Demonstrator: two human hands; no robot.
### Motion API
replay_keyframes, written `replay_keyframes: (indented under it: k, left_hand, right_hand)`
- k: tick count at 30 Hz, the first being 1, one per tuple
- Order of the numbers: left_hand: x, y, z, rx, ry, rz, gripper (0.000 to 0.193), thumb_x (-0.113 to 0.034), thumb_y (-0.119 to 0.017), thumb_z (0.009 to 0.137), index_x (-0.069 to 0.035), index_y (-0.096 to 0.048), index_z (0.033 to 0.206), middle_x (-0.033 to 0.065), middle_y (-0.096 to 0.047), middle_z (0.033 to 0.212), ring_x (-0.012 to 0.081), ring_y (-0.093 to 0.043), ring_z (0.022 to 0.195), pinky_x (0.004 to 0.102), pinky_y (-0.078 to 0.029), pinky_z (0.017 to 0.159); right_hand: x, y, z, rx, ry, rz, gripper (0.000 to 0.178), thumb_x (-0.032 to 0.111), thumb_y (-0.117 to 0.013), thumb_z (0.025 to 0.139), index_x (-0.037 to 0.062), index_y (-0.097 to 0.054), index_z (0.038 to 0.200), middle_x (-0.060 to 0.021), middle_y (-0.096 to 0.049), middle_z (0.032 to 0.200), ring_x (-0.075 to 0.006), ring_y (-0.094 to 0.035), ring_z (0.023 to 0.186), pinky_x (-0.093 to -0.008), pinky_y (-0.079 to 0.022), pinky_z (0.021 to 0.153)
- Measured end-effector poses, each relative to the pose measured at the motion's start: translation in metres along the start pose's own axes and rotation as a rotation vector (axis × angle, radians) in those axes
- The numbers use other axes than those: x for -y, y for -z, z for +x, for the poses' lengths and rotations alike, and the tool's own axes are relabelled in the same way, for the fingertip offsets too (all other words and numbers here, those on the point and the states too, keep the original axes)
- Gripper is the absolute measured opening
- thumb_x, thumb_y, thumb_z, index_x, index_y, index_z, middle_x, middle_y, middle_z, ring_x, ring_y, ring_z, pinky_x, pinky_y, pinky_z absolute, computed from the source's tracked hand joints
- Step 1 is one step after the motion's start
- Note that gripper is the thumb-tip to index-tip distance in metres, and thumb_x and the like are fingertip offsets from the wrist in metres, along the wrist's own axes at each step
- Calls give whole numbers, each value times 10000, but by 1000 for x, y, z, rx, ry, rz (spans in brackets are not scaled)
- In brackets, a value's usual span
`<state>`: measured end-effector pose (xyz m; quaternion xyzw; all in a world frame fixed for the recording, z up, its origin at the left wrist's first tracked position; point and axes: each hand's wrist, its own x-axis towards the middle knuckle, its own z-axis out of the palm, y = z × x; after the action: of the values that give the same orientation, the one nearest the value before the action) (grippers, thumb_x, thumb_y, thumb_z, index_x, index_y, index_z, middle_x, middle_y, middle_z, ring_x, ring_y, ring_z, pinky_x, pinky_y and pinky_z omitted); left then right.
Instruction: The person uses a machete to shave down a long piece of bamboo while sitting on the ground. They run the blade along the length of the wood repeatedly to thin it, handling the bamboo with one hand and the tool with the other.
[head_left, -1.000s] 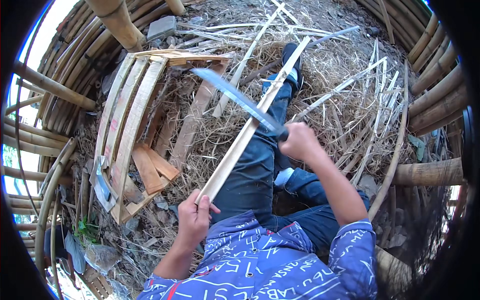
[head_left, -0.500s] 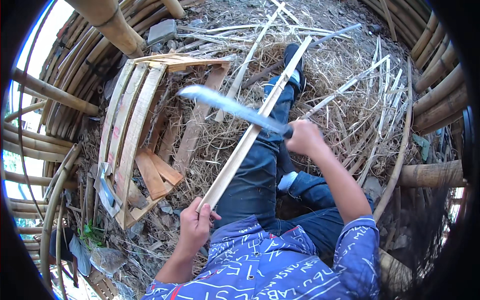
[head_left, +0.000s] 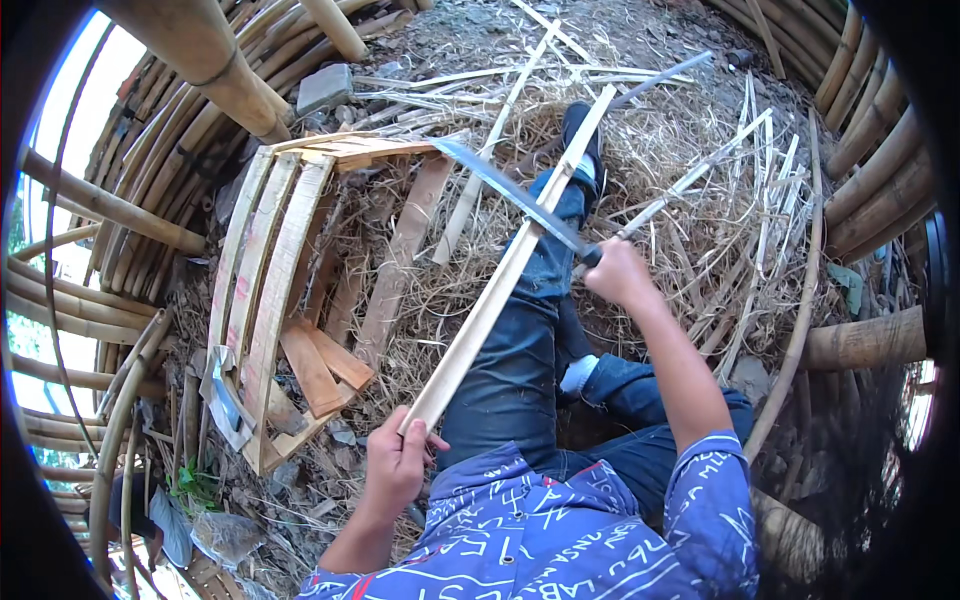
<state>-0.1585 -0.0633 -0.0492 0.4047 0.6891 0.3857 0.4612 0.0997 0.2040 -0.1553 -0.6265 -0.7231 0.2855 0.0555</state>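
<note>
A long pale bamboo strip (head_left: 485,312) lies slantwise along my outstretched leg, its far end near my shoe. My left hand (head_left: 397,462) grips the near end, thumb on top. In my right hand (head_left: 620,274) is the dark handle of a machete (head_left: 510,190). The long grey blade crosses over the strip about midway up and points to the far left. It seems to touch the strip there, though I cannot tell how firmly.
A slatted wooden crate (head_left: 262,290) stands on the left, with short planks (head_left: 322,365) inside. Bamboo shavings (head_left: 690,150) and loose strips (head_left: 765,225) cover the ground. A grey block (head_left: 324,88) sits at the back left. Bamboo pole walls (head_left: 120,195) rise on both sides.
The machete has slid farther up the strip, away from me, and its tip now points farther off. My right hand moved slightly forward and right. My left hand keeps its grip.
</note>
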Motion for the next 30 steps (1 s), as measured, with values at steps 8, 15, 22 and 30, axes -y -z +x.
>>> replay_keyframes:
  k: [8,15,22,30]
  left_hand:
    - [-6,4,6,20,76,-280,370,-247,-410,1008,72,-570,1105,-15,-444,563,136,-640,625,204,-447,508]
    - [-13,7,-7,15,66,-313,391,-274,-393,991,68,-580,1027,-8,-399,486,162,-618,556,243,-459,486]
    - [-1,8,-12,362,442,-1134,293,-317,-379,977,-88,-497,837,-34,-319,464,221,-521,443,335,-426,459]
    - [15,-35,-16,541,340,-604,318,-312,-451,976,-30,-545,862,-13,-399,515,191,-615,556,283,-450,497]
  right_hand:
    - [62,-36,-111,124,343,208,255,270,-687,641,83,-698,815,-216,-663,769,-394,-652,782,-469,-529,738]
    - [65,-39,-161,63,315,450,182,192,-674,659,38,-652,754,-213,-626,680,-404,-631,696,-454,-511,635]
    - [35,-39,-200,-1,167,650,154,126,-638,670,-18,-588,690,-180,-560,560,-284,-550,475,-367,-444,511]
    - [12,-29,-236,-104,107,664,188,125,-704,709,-21,-586,699,-123,-531,532,-129,-482,481,-335,-421,494]
